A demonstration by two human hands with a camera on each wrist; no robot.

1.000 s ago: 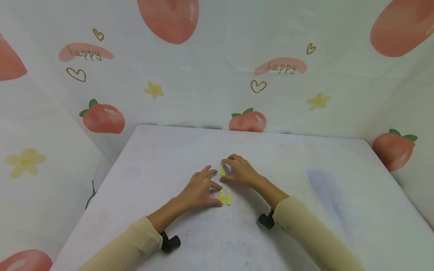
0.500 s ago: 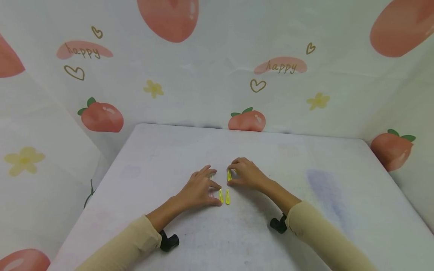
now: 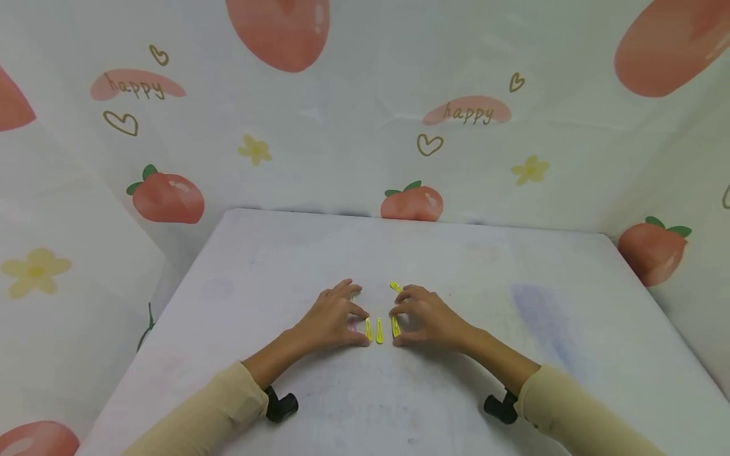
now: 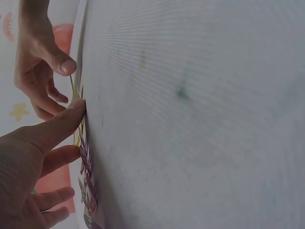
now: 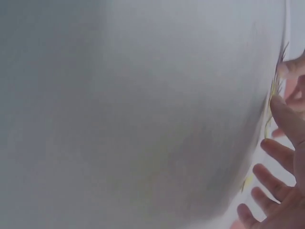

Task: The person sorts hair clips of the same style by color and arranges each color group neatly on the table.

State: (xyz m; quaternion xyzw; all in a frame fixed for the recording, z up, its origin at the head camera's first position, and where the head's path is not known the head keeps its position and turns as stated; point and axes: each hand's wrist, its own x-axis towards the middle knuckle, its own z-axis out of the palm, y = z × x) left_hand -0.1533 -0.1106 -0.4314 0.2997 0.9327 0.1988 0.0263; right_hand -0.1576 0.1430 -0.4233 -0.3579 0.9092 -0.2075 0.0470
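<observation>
Thumb and index finger of my left hand (image 3: 331,316) pinch a yellow snap hair clip (image 3: 368,329) by its two ends. Pinkish clips (image 4: 86,157) show in a row beyond its fingers in the left wrist view, mostly hidden by this hand in the head view. A second yellow hair clip (image 3: 379,330) lies alone between the hands, parallel to the first. On the right, my right hand (image 3: 430,320) pinches a third yellow hair clip (image 3: 396,326) end to end, slightly tilted. One more yellow clip (image 3: 396,287) lies slanted behind the right hand's fingers, partly covered.
The white table (image 3: 296,253) stretches out around both hands. Behind it hangs a white cloth (image 3: 342,126) printed with peaches, hearts and flowers. Black wrist cameras stick out below the left cuff (image 3: 282,405) and the right cuff (image 3: 500,408).
The right hand has brought its yellow clip toward the body and slightly right, level with the row. The slanted clip behind it has come into view. The left hand has stayed in place.
</observation>
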